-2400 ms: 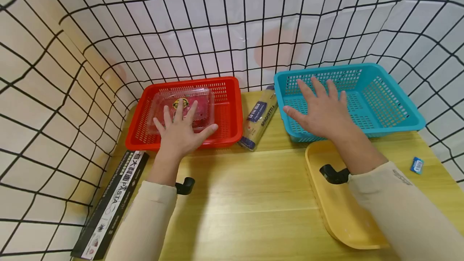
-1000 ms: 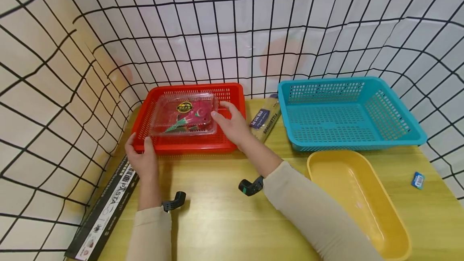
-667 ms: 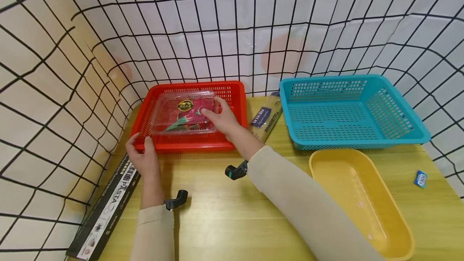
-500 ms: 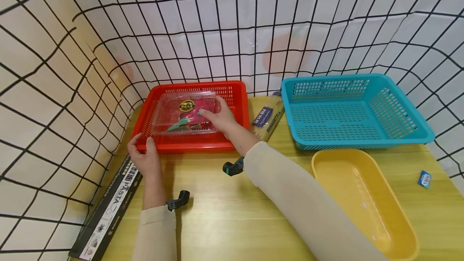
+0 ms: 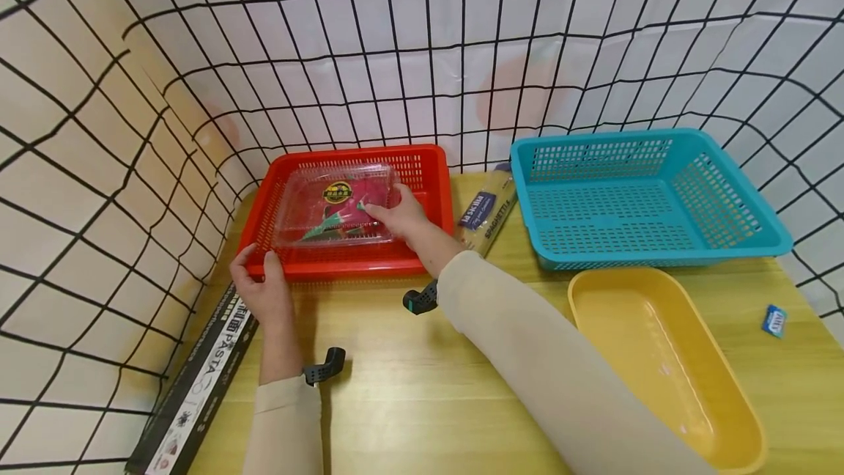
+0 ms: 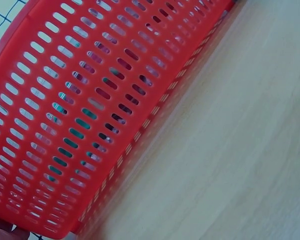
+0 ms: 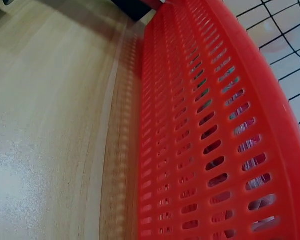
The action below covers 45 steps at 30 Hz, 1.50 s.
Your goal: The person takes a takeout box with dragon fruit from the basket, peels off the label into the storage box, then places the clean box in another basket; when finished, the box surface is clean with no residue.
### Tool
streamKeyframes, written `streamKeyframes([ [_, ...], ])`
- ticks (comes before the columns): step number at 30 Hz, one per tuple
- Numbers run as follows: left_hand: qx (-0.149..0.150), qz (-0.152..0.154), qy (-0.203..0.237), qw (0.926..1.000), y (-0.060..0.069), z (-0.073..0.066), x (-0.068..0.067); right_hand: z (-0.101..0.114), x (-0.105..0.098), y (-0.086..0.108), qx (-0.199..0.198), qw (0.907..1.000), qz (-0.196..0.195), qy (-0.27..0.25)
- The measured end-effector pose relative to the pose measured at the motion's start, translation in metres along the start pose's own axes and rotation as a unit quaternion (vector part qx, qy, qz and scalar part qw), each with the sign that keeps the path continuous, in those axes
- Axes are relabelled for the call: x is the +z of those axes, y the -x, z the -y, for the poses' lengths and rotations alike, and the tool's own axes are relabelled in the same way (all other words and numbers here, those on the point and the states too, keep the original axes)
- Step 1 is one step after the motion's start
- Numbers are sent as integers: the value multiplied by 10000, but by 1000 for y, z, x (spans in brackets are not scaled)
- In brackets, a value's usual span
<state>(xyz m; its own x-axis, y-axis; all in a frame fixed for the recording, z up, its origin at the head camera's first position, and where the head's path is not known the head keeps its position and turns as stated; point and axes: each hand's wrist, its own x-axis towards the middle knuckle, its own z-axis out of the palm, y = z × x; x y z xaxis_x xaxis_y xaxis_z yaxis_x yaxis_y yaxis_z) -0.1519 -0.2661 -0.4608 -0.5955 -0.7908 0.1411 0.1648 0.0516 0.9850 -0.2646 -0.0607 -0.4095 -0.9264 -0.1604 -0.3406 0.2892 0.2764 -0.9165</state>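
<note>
In the head view, a clear plastic clamshell box (image 5: 310,200) with a black-and-gold label and pink and green colouring lies inside a red basket (image 5: 356,268). My right hand (image 5: 410,220) holds the box's right end, thumb on the lid and fingers at the far side. The left hand (image 5: 264,292) grips the basket's front left corner between thumb and fingers. Through the slots of the red basket (image 6: 90,90) in the left wrist view, the pink and green show. The right wrist view has the basket's wall (image 7: 200,125) over most of its right half.
A turquoise basket (image 5: 659,259) stands at right, with a yellow tray (image 5: 659,358) before it. A spaghetti packet (image 5: 484,211) lies between the two baskets. A long black pasta box (image 5: 204,380) lies left; a small blue packet (image 5: 774,321) lies far right. Black wire mesh (image 5: 428,42) surrounds the table.
Both hands were spread over the baskets at first. The left has gone to the red basket's corner, and the right has crossed from the turquoise basket to grip the plastic box.
</note>
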Motion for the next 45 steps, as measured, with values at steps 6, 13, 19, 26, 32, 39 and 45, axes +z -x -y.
streamKeyframes([
  [6,21,4,37,10000,2,-1,1,2,-3,1,148,9999,53,64],
  [13,32,12,103,9999,2,-2,1,2,-2,2,128,9999,62,15],
  [19,42,49,16,10000,1,0,0,2,-1,1,-50,9999,98,-96],
  [26,58,7,13,10000,-3,-2,0,8,-2,8,-158,9996,30,-235],
  [32,60,37,62,10000,-4,-2,1,8,-4,11,-274,9995,-122,-43],
  [39,-125,177,-104,9997,-1,-4,0,15,-11,18,-458,9980,-426,57],
  [45,-140,147,-139,9997,0,-3,-1,31,-23,34,-915,9940,-544,250],
])
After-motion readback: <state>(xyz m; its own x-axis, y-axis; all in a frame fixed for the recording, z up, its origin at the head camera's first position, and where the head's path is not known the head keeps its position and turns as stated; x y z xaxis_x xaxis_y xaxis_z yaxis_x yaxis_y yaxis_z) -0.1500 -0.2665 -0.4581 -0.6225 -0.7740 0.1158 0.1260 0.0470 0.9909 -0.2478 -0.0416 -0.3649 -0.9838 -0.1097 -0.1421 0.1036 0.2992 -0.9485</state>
